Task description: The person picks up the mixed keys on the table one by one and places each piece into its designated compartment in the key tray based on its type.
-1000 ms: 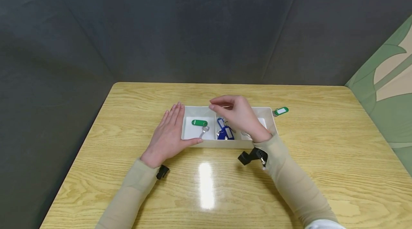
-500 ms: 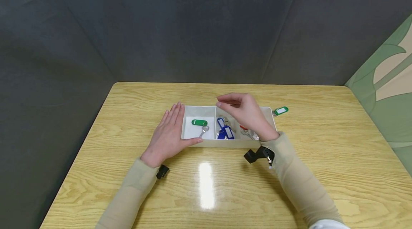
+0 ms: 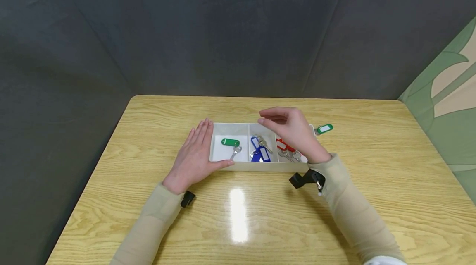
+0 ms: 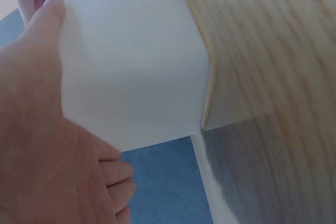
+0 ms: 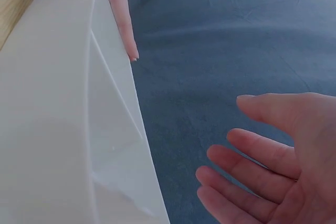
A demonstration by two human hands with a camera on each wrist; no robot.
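A white tray (image 3: 260,166) with three compartments stands on the table. My left hand (image 3: 195,155) lies along its left end, fingers straight, thumb on the front rim. In the left compartment lies a green key tag (image 3: 230,142) with a key (image 3: 236,150). Several blue key tags (image 3: 264,154) with keys are in the middle one. Red key tags (image 3: 282,145) and keys lie in the right one, partly hidden by my right hand (image 3: 291,130). That hand hovers over the tray with loosely bent fingers; the right wrist view shows nothing between its fingers (image 5: 254,166).
Another green key tag (image 3: 325,128) lies on the wooden table (image 3: 372,153), just outside the tray's right end. A dark cloth (image 3: 223,29) hangs behind the table. Green leaf-patterned fabric (image 3: 446,99) is at the right.
My right hand has moved to the right above the tray, uncovering the blue tags with their keys and then the red tags. My left hand has stayed in place.
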